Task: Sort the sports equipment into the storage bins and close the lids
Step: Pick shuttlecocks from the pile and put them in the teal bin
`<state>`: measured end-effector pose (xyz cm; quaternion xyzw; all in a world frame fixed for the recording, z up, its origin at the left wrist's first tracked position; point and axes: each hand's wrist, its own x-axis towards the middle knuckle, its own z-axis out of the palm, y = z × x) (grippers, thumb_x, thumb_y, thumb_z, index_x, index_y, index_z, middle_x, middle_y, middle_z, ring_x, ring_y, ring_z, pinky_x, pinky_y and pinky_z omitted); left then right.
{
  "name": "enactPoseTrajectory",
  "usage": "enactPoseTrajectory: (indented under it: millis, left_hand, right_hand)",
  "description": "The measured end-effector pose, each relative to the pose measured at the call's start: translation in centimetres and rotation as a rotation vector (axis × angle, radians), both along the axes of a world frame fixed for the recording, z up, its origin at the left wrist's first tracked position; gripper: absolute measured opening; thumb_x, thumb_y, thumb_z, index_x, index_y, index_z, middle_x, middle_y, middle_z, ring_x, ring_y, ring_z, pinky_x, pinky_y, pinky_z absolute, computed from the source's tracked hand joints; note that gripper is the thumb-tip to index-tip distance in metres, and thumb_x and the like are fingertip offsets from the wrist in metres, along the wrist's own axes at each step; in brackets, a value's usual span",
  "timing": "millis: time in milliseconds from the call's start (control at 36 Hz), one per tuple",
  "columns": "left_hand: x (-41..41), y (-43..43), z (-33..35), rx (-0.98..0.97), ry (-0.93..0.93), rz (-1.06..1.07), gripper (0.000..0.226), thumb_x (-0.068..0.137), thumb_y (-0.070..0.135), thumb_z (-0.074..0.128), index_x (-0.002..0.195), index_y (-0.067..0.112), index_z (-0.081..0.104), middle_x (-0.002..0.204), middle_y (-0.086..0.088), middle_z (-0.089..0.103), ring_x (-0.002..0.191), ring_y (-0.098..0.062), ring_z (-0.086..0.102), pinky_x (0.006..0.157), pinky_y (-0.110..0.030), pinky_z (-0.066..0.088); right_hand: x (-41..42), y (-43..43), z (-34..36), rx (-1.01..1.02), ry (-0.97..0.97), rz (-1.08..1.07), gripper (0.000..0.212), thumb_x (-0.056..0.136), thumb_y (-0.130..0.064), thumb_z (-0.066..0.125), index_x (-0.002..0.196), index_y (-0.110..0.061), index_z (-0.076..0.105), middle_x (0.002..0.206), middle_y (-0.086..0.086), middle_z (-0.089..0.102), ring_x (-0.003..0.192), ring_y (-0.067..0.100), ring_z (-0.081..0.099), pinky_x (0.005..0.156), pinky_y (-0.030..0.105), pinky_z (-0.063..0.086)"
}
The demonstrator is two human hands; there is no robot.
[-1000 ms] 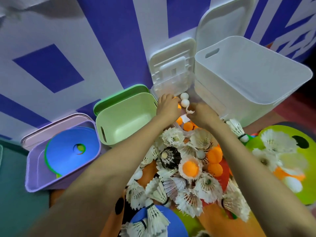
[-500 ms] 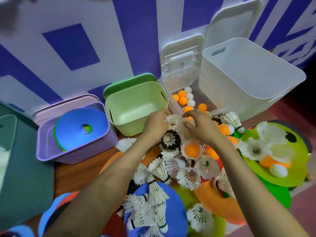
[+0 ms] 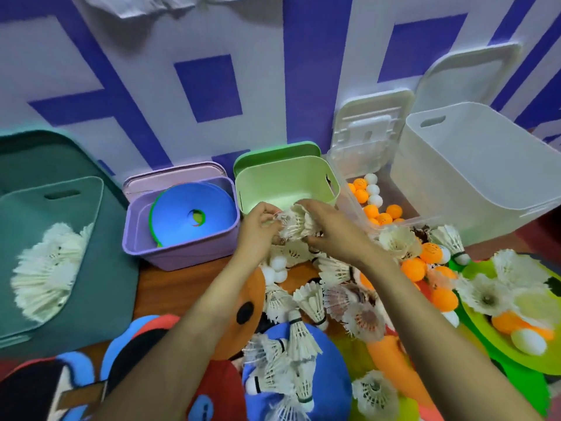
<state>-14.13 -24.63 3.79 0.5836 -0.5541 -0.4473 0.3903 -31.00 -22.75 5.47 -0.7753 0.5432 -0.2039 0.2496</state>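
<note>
Both hands hold a small bunch of white shuttlecocks (image 3: 296,226) just in front of the empty green bin (image 3: 285,185). My left hand (image 3: 258,229) grips the bunch from the left, and my right hand (image 3: 329,226) curls over it from the right. A pile of shuttlecocks (image 3: 306,302), orange and white ping-pong balls (image 3: 416,267) and flat coloured discs (image 3: 291,372) lies below the hands. The teal bin (image 3: 76,268) at the left holds several shuttlecocks. Blue and green discs sit in the purple bin (image 3: 179,250). The clear box (image 3: 356,205) holds ping-pong balls.
A large white bin (image 3: 473,183) stands empty at the right with its lid (image 3: 467,71) leaning on the blue-and-white wall. The other bins' lids stand open behind them. A lime-green disc (image 3: 485,326) at the right carries shuttlecocks and balls.
Both hands left the clear ball box, dropped to the pile, gathered shuttlecocks and lifted them toward the green bin. The view swung left, bringing the teal bin into sight.
</note>
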Motion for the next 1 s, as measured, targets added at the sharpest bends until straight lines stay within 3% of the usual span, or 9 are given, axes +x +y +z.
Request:
enactPoseTrajectory:
  millis: [139, 278, 389, 556, 667, 722, 806, 889, 1000]
  left_hand:
    - [4.1, 1.5, 0.3, 0.002, 0.026, 0.147, 0.017, 0.090, -0.006, 0.052, 0.082, 0.010, 0.052, 0.075, -0.003, 0.056, 0.066, -0.018, 0.055, 0.051, -0.018, 0.046]
    - [9.4, 2.9, 1.1, -0.063, 0.081, 0.280, 0.029, 0.089, -0.010, 0.049, 0.075, 0.016, 0.047, 0.083, -0.006, 0.056, 0.062, -0.011, 0.062, 0.049, -0.019, 0.054]
    - [14.3, 3.8, 2.5, -0.157, 0.072, 0.427, 0.029, 0.091, -0.006, 0.049, 0.078, 0.019, 0.047, 0.083, -0.004, 0.055, 0.066, -0.022, 0.062, 0.058, -0.031, 0.057]
    - [22.6, 6.1, 3.8, -0.351, -0.235, 0.635, 0.018, 0.088, -0.002, 0.051, 0.093, 0.015, 0.052, 0.092, -0.001, 0.060, 0.085, -0.027, 0.057, 0.078, -0.042, 0.048]
    - [27.8, 7.9, 4.7, -0.360, -0.328, 0.751, 0.016, 0.088, -0.003, 0.050, 0.098, 0.009, 0.053, 0.096, -0.009, 0.061, 0.079, -0.024, 0.053, 0.072, -0.028, 0.042]
    - [30.3, 8.7, 5.2, -0.348, -0.340, 0.822, 0.017, 0.088, -0.004, 0.049, 0.100, 0.008, 0.053, 0.097, -0.008, 0.060, 0.080, -0.025, 0.054, 0.072, -0.027, 0.045]
    - [34.0, 9.7, 5.5, -0.279, -0.430, 0.875, 0.018, 0.089, 0.000, 0.048, 0.103, 0.011, 0.052, 0.099, -0.008, 0.060, 0.088, -0.034, 0.058, 0.078, -0.041, 0.047]
    - [36.8, 10.5, 5.3, -0.092, -0.567, 0.823, 0.021, 0.090, 0.002, 0.048, 0.108, 0.011, 0.054, 0.108, -0.013, 0.063, 0.098, -0.035, 0.056, 0.077, -0.036, 0.038]
    - [39.2, 10.5, 4.5, 0.141, -0.648, 0.600, 0.022, 0.090, 0.010, 0.050, 0.107, 0.019, 0.060, 0.104, -0.010, 0.066, 0.084, -0.026, 0.056, 0.070, -0.029, 0.038]
  right_hand:
    - [3.1, -0.9, 0.3, -0.111, 0.236, 0.048, 0.065, 0.083, -0.018, 0.065, 0.140, -0.018, 0.035, 0.129, 0.010, 0.050, 0.113, 0.032, 0.052, 0.079, 0.036, 0.044]
    - [6.9, -1.9, 1.3, -0.126, 0.134, 0.062, 0.078, 0.083, -0.018, 0.065, 0.147, -0.027, 0.021, 0.129, 0.010, 0.049, 0.109, 0.030, 0.054, 0.083, 0.039, 0.048]
    - [11.7, -2.9, 2.9, -0.173, 0.107, 0.168, 0.081, 0.085, -0.020, 0.063, 0.149, -0.033, 0.015, 0.128, 0.010, 0.047, 0.108, 0.032, 0.054, 0.082, 0.044, 0.049]
    - [21.1, -5.1, 4.5, -0.227, 0.129, 0.252, 0.073, 0.083, -0.013, 0.064, 0.145, -0.019, 0.026, 0.134, 0.010, 0.040, 0.107, 0.035, 0.053, 0.080, 0.042, 0.049]
    - [28.0, -5.5, 5.7, -0.209, -0.009, 0.371, 0.069, 0.081, -0.011, 0.063, 0.141, -0.017, 0.031, 0.128, 0.011, 0.042, 0.106, 0.032, 0.051, 0.084, 0.042, 0.046]
    - [31.3, -5.8, 6.1, -0.210, -0.039, 0.419, 0.071, 0.081, -0.011, 0.063, 0.143, -0.016, 0.029, 0.130, 0.012, 0.042, 0.112, 0.033, 0.049, 0.091, 0.042, 0.044]
    - [35.9, -6.1, 6.5, -0.192, -0.031, 0.473, 0.079, 0.081, -0.011, 0.065, 0.147, -0.014, 0.022, 0.135, 0.017, 0.040, 0.118, 0.035, 0.046, 0.096, 0.039, 0.040]
    - [39.2, -6.3, 6.3, -0.147, 0.000, 0.522, 0.087, 0.080, -0.014, 0.065, 0.149, -0.022, 0.013, 0.132, 0.019, 0.043, 0.116, 0.036, 0.047, 0.095, 0.044, 0.042]
    - [42.1, -6.7, 5.3, -0.086, 0.167, 0.594, 0.071, 0.078, -0.019, 0.071, 0.138, -0.019, 0.034, 0.125, 0.016, 0.050, 0.112, 0.033, 0.052, 0.091, 0.037, 0.044]
